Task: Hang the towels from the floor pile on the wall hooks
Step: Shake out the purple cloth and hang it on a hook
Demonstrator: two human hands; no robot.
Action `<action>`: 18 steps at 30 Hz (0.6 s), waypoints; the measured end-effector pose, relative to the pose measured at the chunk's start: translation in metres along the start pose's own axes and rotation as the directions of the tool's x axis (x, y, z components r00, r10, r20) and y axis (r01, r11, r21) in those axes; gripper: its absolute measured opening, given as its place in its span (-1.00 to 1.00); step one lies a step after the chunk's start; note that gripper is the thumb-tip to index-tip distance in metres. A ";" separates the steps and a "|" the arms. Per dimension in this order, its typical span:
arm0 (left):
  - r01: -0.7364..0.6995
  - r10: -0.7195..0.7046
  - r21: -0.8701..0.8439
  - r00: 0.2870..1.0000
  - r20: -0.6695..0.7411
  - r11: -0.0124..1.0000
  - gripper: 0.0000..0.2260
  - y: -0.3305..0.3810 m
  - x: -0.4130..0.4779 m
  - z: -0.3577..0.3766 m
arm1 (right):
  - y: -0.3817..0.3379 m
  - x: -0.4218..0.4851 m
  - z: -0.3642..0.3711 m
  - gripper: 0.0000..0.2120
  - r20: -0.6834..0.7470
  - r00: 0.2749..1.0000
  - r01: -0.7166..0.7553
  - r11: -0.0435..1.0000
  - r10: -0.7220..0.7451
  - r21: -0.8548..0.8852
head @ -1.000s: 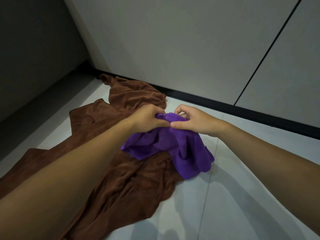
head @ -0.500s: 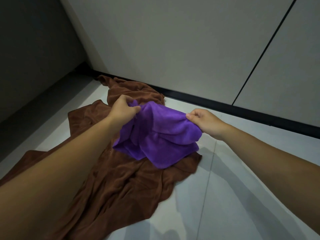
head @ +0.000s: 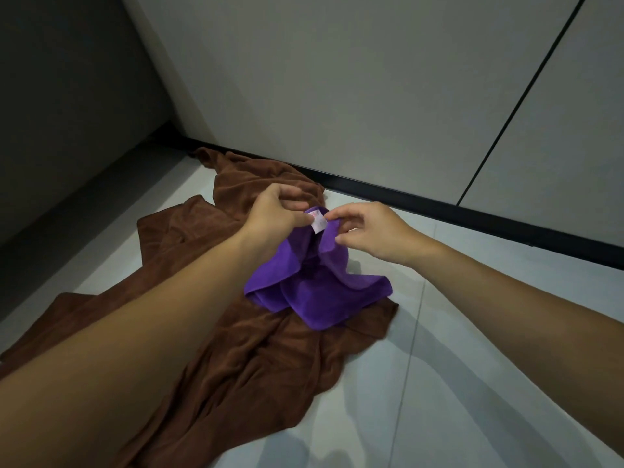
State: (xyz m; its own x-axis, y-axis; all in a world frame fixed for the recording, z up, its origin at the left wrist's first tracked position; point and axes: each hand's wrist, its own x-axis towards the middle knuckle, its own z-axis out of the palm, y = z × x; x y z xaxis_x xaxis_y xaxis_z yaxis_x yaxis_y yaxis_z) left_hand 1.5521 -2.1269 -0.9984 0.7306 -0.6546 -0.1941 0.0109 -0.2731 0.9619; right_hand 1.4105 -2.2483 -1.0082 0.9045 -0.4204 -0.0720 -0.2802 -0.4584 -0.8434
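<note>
Head view, looking down at floor where it meets wall.

- Purple towel: near frame centre, top edge lifted, lower folds draped down onto brown towel. One corner sticks out toward 3 o'clock, over pale tile.
- White label: sewn at the raised top edge, at 12 o'clock of the purple towel, facing the camera.
- Left hand: at 10 o'clock of the purple towel. Fingers clenched on the top edge, thumb and forefinger pinching cloth right beside the label; other fingers curled above.
- Right hand: at 2 o'clock of the purple towel. Forefinger tip sits at the label's right side, thumb on the cloth edge just below, fold grasped between them; grip looks light. Remaining fingers loosely curved.
- Brown towel: rumpled on the floor, running from black baseboard at 12 o'clock down to frame edge at 7 o'clock, under the left forearm.
- Wall: grey panels, thin dark seam toward 1 o'clock.
</note>
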 end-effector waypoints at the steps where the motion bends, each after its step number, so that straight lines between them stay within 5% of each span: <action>1: 0.003 -0.003 0.005 1.000 0.005 1.000 -0.60 0.000 -0.001 -0.001 | -0.001 0.000 0.001 -0.65 -0.004 0.999 0.036 0.994 -0.037 -0.099; 8: -0.056 0.053 0.163 0.998 0.024 0.985 -0.70 0.000 -0.006 -0.007 | 0.002 0.005 0.000 -0.62 0.145 0.950 0.311 0.851 -0.276 -0.423; 14: -0.072 0.064 0.161 0.997 0.053 0.984 -0.72 -0.003 -0.009 -0.001 | 0.003 0.003 0.000 -0.84 0.015 0.914 0.372 0.824 -0.405 -0.428; 18: -0.055 0.050 0.024 0.979 0.195 0.998 -0.73 -0.001 -0.012 0.004 | 0.002 0.006 0.001 -0.86 -0.073 0.903 0.364 0.846 -0.422 -0.391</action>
State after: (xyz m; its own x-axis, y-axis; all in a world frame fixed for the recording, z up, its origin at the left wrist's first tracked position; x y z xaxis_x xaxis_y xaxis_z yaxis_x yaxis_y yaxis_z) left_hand 1.5409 -2.1217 -0.9978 0.5828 -0.7924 -0.1800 -0.0464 -0.2535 0.9662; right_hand 1.4155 -2.2504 -1.0105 0.9120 -0.2435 0.3301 -0.0336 -0.8464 -0.5315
